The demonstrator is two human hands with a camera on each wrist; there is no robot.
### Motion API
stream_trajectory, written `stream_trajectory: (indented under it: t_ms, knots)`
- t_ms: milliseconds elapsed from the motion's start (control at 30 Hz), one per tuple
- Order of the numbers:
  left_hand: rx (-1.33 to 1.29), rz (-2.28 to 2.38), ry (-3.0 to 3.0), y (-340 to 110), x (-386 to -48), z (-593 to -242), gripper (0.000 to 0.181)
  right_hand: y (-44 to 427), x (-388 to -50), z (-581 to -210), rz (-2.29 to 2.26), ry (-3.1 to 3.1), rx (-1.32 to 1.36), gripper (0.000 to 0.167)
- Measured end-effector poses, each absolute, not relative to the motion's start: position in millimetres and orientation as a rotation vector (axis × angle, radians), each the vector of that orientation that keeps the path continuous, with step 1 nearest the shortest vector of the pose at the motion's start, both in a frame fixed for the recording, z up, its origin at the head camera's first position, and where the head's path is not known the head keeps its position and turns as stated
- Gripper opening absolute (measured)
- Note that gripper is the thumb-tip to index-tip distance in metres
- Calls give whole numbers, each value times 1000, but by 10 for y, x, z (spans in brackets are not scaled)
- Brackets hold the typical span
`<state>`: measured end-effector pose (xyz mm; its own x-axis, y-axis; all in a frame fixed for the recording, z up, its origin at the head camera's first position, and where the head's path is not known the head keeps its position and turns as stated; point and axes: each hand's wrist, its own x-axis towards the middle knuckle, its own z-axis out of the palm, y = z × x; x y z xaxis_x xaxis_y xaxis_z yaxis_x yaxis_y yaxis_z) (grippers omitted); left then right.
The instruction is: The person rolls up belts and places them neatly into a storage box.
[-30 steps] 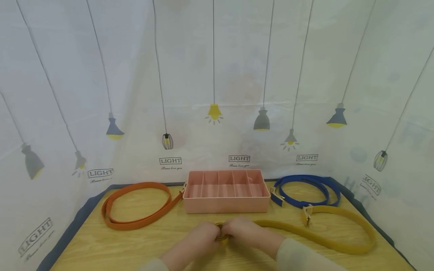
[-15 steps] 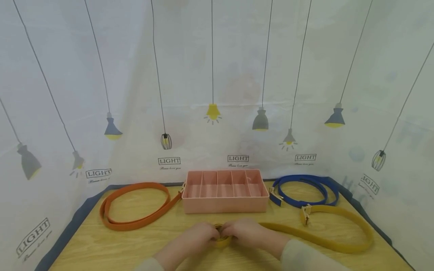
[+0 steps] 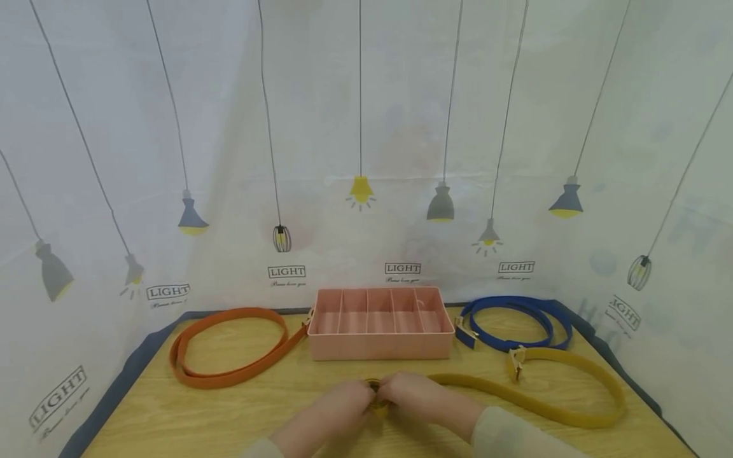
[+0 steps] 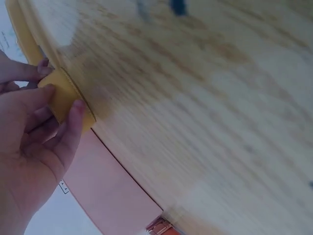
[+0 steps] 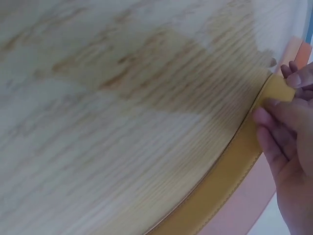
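In front of the pink, rectangular, compartmented plastic box (image 3: 380, 348), your left hand (image 3: 343, 404) and right hand (image 3: 411, 395) pinch the coiled end (image 4: 63, 89) of the flat yellow leather-like belt (image 3: 529, 403), probably light, springy, best held around the coil.

Yellow belt (image 3: 532, 405), stitched edges: one end coiled in front of pink box (image 3: 380, 348); gold buckle (image 3: 516, 364) right of box.

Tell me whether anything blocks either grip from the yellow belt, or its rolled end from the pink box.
Nothing visible: left grip and right grip hold the yellow belt's rolled end, and only bare tabletop shows between it and the pink five-compartment box.
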<state>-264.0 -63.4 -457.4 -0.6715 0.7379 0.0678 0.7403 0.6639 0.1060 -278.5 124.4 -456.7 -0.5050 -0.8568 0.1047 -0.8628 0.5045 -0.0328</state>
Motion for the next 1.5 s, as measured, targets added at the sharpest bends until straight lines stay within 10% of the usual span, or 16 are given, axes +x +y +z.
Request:
stream_trajectory:
  t_ms: [1500]
  knots:
    - [-1455,-112,-2814,-641,-2671,-4607,11,1543,-2760,-4615,140,-2485,1582,26]
